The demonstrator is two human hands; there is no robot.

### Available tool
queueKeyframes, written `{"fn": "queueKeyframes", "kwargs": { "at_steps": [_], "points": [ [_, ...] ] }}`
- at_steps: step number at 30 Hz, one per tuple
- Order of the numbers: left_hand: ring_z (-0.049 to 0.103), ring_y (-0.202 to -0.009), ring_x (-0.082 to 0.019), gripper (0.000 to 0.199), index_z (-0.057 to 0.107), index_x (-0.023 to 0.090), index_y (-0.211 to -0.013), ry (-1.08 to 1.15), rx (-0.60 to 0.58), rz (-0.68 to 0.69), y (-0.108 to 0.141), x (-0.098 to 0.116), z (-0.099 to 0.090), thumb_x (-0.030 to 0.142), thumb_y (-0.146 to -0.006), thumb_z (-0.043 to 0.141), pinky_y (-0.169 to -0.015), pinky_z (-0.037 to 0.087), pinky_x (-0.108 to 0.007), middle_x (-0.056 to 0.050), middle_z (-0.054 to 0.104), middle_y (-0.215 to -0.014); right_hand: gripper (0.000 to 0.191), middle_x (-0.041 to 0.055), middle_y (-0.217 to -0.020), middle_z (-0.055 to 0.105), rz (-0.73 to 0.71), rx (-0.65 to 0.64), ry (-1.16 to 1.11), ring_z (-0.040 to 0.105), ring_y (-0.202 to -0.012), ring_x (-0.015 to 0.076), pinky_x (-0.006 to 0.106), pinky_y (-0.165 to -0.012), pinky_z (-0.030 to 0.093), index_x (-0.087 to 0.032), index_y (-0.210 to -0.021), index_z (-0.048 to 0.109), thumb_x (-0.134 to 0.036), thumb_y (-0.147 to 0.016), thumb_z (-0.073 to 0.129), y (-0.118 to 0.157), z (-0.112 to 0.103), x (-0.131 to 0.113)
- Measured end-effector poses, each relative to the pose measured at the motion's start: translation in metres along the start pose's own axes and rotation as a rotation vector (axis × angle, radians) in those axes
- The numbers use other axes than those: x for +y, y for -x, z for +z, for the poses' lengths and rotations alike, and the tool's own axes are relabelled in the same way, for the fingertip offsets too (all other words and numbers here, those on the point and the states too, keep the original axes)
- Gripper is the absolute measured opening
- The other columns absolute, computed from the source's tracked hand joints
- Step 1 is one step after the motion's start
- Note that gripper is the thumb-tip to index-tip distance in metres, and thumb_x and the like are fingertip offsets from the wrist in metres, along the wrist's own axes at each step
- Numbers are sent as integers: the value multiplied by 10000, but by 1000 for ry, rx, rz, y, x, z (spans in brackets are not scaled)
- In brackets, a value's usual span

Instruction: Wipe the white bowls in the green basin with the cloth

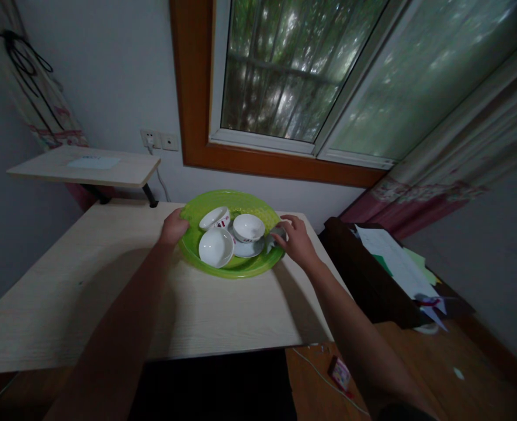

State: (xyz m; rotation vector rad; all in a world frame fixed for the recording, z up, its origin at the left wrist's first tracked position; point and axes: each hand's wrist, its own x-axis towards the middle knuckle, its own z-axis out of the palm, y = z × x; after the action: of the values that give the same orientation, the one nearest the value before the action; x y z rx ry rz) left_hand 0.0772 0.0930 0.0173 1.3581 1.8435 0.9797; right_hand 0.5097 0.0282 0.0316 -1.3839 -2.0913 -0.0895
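A round green plastic basin (240,270) is at the back of the pale wooden table, against the wall side. Inside it are three white bowls: one tilted (214,218), one facing up at the front (216,248), and one (249,227) standing on a white plate (248,250). My left hand (173,227) is closed on the basin's left rim. At the right rim, my right hand (297,238) has its thumb and fingers curved around a crumpled grey cloth (276,238), which lies partly inside the basin.
A small raised shelf (127,171) with a paper sheet stands at the table's back left. Wall sockets (159,140) and a window are behind. Right of the table, papers (394,263) lie on a dark brown piece of furniture (354,269). A small pink box (340,373) is on the floor.
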Motion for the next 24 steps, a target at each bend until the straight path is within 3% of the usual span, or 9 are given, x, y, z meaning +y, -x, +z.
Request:
{"fn": "queueKeyframes", "kwargs": {
  "at_steps": [1, 3, 5, 7, 12, 17, 20, 24],
  "points": [
    [797, -1148, -304, 669, 774, 218, -1412, 1, 1, 2, 0, 0, 0, 32, -777, 675, -962, 611, -363, -121, 832, -1341, 261, 200, -1336, 774, -69, -68, 5, 694, -1283, 394, 604, -1166, 541, -231, -1105, 804, -458, -1086, 676, 0, -5, -3],
    [798, -1147, -301, 670, 776, 218, -1409, 9, 0, 4, 1, 0, 0, 30, -776, 665, -960, 613, -363, -117, 832, -1349, 401, 150, -1053, 827, -184, -224, 8, 753, -1076, 342, 538, -1075, 579, -239, -950, 810, -473, -1160, 560, 0, -12, -8],
    [797, -1150, -298, 664, 782, 218, -1403, 11, -3, 8, 1, 1, 0, 31, -779, 653, -960, 612, -359, -112, 832, -1352, 519, 124, -904, 818, -243, -324, 15, 766, -951, 312, 502, -1014, 596, -234, -885, 807, -496, -1194, 483, 2, -15, -8],
    [796, -1154, -298, 667, 781, 215, -1411, 5, -5, 17, 1, 0, 0, 37, -782, 653, -962, 610, -358, -112, 829, -1356, 549, 129, -946, 842, -256, -333, 6, 785, -980, 312, 497, -1026, 603, -229, -922, 830, -518, -1202, 457, 4, -15, -4],
    [791, -1172, -299, 726, 758, 219, -1471, 2, -20, 24, -1, -1, -1, 31, -775, 670, -995, 604, -362, -115, 828, -1359, 519, 155, -1228, 868, -217, -258, -92, 771, -1290, 354, 565, -1204, 571, -223, -1166, 874, -521, -1190, 450, -2, -4, 23],
    [784, -1190, -305, 727, 761, 226, -1470, 9, -26, 17, -2, -1, -2, 35, -774, 671, -1012, 604, -377, -118, 828, -1357, 480, 160, -1336, 845, -94, -259, -174, 667, -1485, 362, 597, -1330, 472, -228, -1163, 887, -535, -1153, 519, -28, 12, 39],
    [779, -1200, -306, 724, 767, 235, -1457, 10, -20, 12, -2, -1, -2, 36, -768, 665, -1005, 605, -373, -116, 827, -1361, 395, 124, -1322, 850, 54, -221, -240, 664, -1478, 332, 564, -1349, 442, -253, -1088, 897, -524, -1114, 610, -44, 19, 38],
    [776, -1200, -288, 719, 757, 247, -1460, 13, -20, -1, 0, 1, -2, 49, -775, 661, -982, 598, -344, -101, 824, -1375, 312, 117, -1232, 843, 250, -61, -321, 737, -1279, 317, 558, -1256, 526, -253, -1034, 889, -499, -1037, 697, -62, 29, 35]
  ]
}}
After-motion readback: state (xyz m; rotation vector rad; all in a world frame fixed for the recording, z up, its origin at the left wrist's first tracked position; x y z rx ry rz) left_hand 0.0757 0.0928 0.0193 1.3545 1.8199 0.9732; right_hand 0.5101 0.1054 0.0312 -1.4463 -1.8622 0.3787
